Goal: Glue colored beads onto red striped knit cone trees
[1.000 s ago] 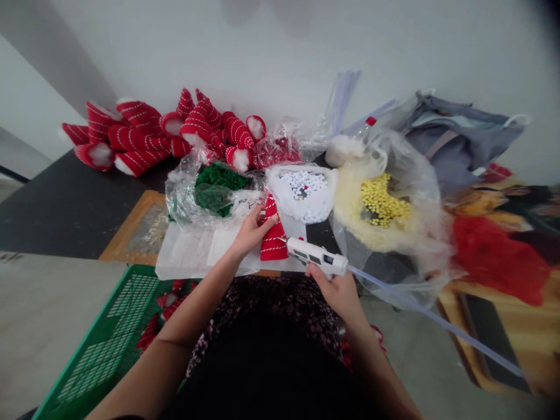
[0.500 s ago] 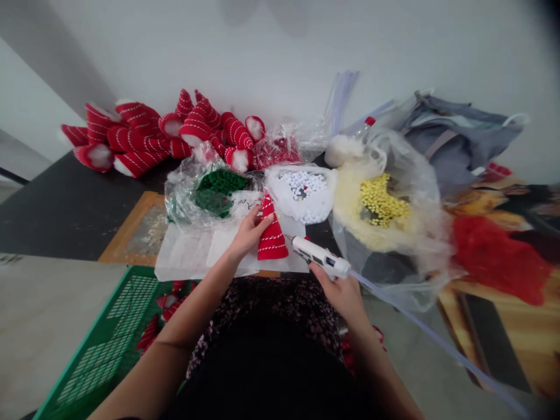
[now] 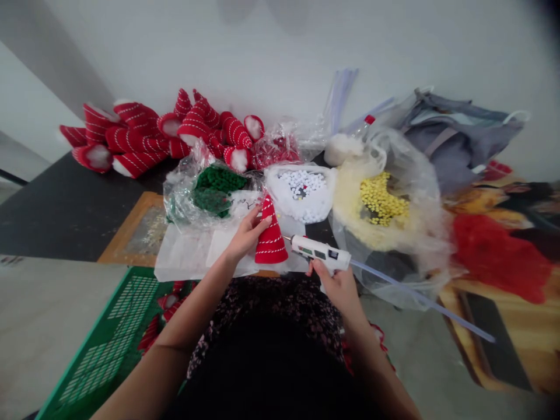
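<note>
My left hand (image 3: 245, 235) is closed on a red felt cone (image 3: 270, 240) with white stitched lines, its tip pointing away from me. In my right hand (image 3: 340, 286) is a white hot glue gun (image 3: 321, 252), its nozzle close to the cone's right edge; whether they touch I cannot tell. A long translucent glue stick (image 3: 420, 300) sticks out of the gun's back end. Beyond the cone lie white pompoms (image 3: 306, 182) in a bag, and green pompoms (image 3: 216, 189) are in clear plastic to the left. Sheets of white paper (image 3: 188, 254) lie under my left hand.
Stuffed red striped cones (image 3: 140, 137) are heaped at the back left. Yellow pompoms (image 3: 382, 201) lie in a plastic bag to the right, near a grey bag (image 3: 450, 140). A green basket (image 3: 94, 350) stands below left. A wooden stool (image 3: 538, 344) is at right.
The glue gun has turned more level, and its glue stick's tail has swung up. Its nozzle has come slightly nearer the cone, which has tilted a little.
</note>
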Demonstrator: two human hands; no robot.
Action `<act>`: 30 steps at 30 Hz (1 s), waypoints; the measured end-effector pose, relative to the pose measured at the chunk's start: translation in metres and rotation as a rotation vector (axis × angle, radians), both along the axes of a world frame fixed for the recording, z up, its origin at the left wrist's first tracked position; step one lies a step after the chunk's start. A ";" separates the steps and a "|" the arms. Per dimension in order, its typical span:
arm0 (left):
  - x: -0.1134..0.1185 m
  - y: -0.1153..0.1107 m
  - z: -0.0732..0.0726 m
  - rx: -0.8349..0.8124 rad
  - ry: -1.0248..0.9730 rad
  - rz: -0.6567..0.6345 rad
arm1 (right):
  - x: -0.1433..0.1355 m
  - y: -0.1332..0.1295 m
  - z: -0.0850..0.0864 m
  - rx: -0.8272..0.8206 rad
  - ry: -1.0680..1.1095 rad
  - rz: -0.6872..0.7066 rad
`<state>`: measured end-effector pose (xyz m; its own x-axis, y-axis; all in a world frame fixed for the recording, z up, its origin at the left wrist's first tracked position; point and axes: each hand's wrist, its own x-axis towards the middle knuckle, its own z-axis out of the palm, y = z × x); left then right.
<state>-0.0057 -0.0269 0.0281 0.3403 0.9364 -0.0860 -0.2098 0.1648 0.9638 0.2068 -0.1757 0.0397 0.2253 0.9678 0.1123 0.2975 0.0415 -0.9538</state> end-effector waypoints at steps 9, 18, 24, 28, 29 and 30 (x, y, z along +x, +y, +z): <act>0.001 0.005 -0.006 0.012 -0.044 -0.016 | 0.009 -0.005 -0.016 0.061 -0.372 -0.100; 0.014 0.008 -0.009 0.121 0.170 0.047 | 0.001 -0.022 0.010 0.175 -0.635 0.059; 0.018 0.006 -0.007 0.250 0.442 0.118 | -0.004 -0.019 0.024 0.206 -0.717 0.104; 0.020 0.005 -0.004 0.314 0.536 0.144 | -0.003 -0.017 0.024 0.226 -0.765 0.118; 0.020 0.005 -0.003 0.322 0.550 0.147 | -0.002 -0.017 0.023 0.231 -0.774 0.128; 0.021 0.004 -0.003 0.326 0.561 0.148 | -0.002 -0.017 0.023 0.234 -0.778 0.131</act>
<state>0.0153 -0.0224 0.0251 0.1926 0.9778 0.0828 0.3404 -0.1457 0.9289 0.2053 -0.1924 0.0624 -0.1129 0.9131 0.3917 0.8488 0.2936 -0.4396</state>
